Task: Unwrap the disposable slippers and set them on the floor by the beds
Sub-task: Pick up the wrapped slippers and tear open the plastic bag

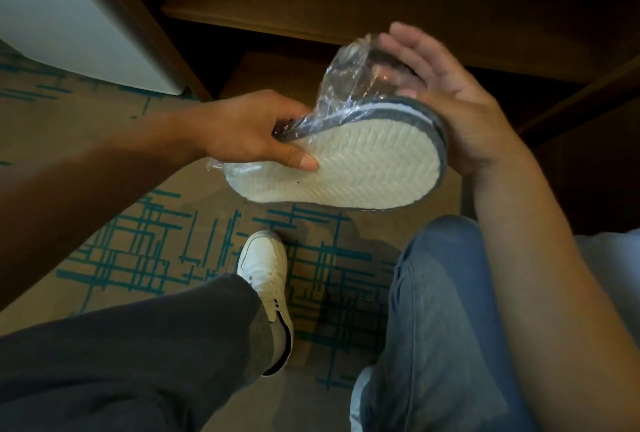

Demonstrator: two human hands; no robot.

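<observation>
A pair of disposable slippers (349,168), white ribbed sole up with a grey rim, is held flat above the carpet. Clear plastic wrap (349,75) is bunched up over the far side of the pair and still covers its left end. My left hand (249,130) pinches that left end, thumb on the sole, fingers curled over the wrap. My right hand (446,95) cups the right end, with its fingers stretched up along the raised plastic.
Beige carpet with teal line pattern (145,241) lies below. A dark wooden shelf unit (311,5) stands ahead, a white cabinet (69,16) at the upper left. My legs and a white shoe (266,279) fill the lower frame.
</observation>
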